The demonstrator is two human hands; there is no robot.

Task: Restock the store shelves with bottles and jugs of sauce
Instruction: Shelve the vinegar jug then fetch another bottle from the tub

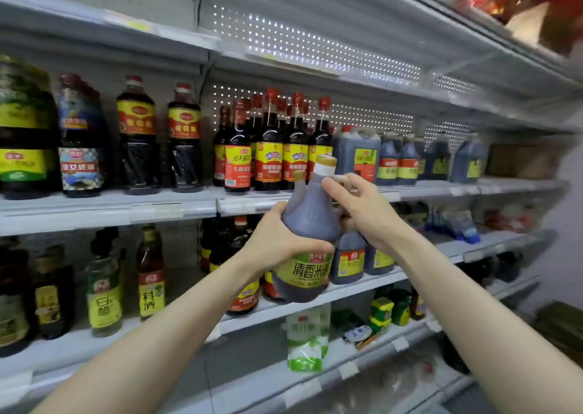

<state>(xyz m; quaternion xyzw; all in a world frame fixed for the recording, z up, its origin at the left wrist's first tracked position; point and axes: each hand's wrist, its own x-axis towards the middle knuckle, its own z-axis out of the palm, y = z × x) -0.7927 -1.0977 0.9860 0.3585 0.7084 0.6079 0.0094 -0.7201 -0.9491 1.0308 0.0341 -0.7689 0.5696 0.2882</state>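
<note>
While aloft — jug (307,224), body clasped in left grip (277,240), handle hooked in right grip (362,211).

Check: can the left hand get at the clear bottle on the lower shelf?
Probably not yet: the left hand grips the held jug. The clear bottle itself stands with nothing in front of it.

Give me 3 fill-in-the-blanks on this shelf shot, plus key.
1. The right hand grips the ____ of the dark brown plastic jug with the green label.
2. The left hand wraps the jug's body just above its ____.
3. The slim dark glass bottles on the shelf behind have ____ caps.
Missing: handle; label; red.
</note>
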